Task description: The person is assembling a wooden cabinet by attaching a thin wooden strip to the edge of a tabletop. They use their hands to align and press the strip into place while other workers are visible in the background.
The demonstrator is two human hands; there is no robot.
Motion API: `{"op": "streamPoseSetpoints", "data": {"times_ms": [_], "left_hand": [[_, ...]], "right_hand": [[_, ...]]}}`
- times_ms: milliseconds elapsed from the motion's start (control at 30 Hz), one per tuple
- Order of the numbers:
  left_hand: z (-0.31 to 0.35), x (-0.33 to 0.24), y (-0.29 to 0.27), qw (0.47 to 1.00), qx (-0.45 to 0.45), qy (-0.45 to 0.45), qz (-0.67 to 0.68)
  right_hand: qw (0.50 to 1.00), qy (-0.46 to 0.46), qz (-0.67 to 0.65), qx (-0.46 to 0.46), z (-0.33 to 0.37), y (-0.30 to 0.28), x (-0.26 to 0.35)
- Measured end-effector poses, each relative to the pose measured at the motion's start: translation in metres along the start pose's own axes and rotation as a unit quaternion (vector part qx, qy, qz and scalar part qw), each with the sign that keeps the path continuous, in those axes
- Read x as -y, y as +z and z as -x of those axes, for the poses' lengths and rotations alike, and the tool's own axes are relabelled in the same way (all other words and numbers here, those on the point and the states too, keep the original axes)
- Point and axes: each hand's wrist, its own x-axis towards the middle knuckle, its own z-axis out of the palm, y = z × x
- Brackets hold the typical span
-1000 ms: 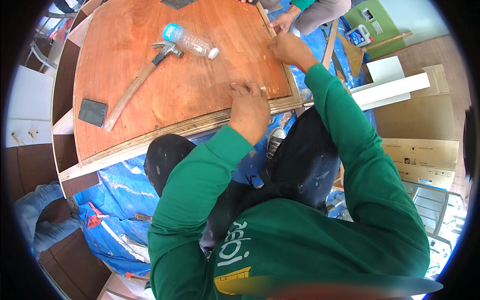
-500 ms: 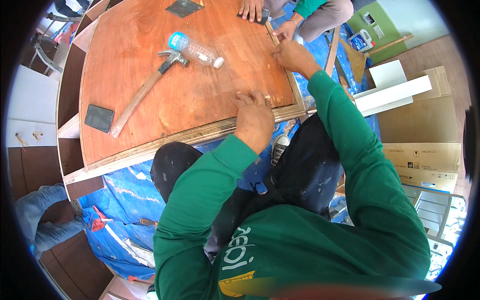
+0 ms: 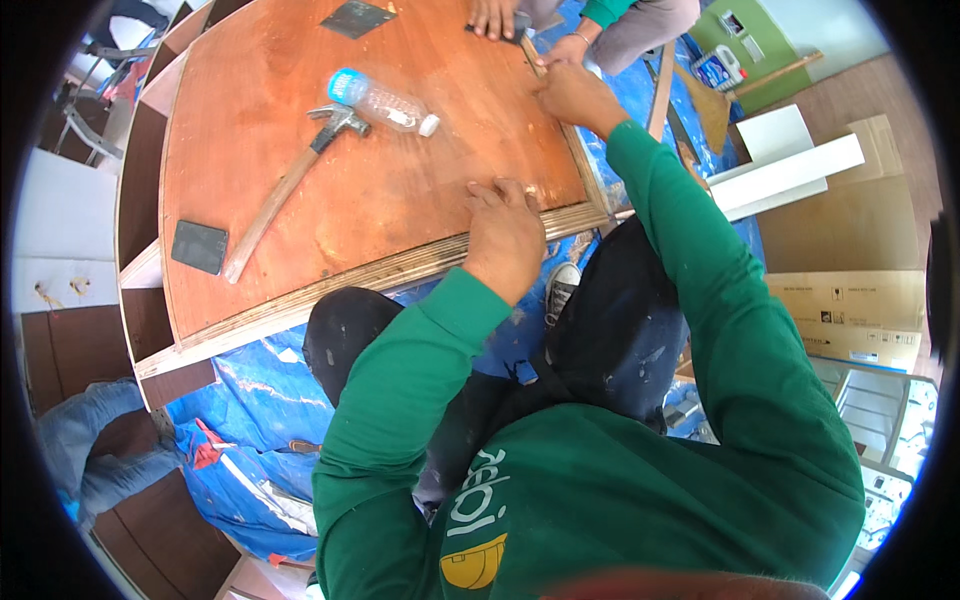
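Observation:
My left hand [image 3: 505, 240] lies on the near right part of a reddish-brown plywood panel [image 3: 330, 220], its fingers resting loosely apart on the surface beside the layered edge. Farther off, at the panel's right edge, my right hand [image 3: 582, 98] is closed with its fingers curled down; what they hold, if anything, is hidden. A co-worker's hand [image 3: 566, 48] is close by it. The co-worker's other hand [image 3: 493, 16] rests by a dark flat piece [image 3: 513, 28]. A claw hammer [image 3: 280, 195] and a clear plastic bottle [image 3: 385, 105] lie on the panel.
Two dark flat pieces, one square [image 3: 199, 247] and one diamond-shaped [image 3: 357, 18], lie on the panel. A blue tarp [image 3: 255, 390] covers the floor. At right are white boards [image 3: 790, 175], cardboard [image 3: 850, 315] and a white jug [image 3: 718, 70]. Someone's jeans-clad leg [image 3: 95, 430] shows at left.
My right hand has shifted slightly away and to the left along the panel's edge. My left hand stays in almost the same place. The hammer and bottle have not visibly moved on the panel.

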Motion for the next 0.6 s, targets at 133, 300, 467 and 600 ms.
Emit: {"op": "streamPoseSetpoints", "data": {"times_ms": [133, 300, 467, 600], "left_hand": [[-0.004, 0.001, 0.004, 1.0, -0.015, -0.003, 0.001], [0.0, 0.001, -0.003, 0.998, -0.046, -0.004, -0.041], [-0.003, 0.005, 0.006, 0.997, -0.062, 0.008, -0.035], [0.001, 0.005, 0.003, 0.996, -0.075, 0.007, -0.04]], "right_hand": [[0.998, -0.048, -0.03, -0.004, 0.001, 0.001, -0.006], [1.0, 0.005, -0.008, -0.002, -0.001, 0.0, 0.003], [0.999, 0.004, -0.036, 0.039, 0.0, -0.004, 0.006], [0.999, 0.024, -0.042, 0.023, 0.004, -0.006, 0.01]]}}
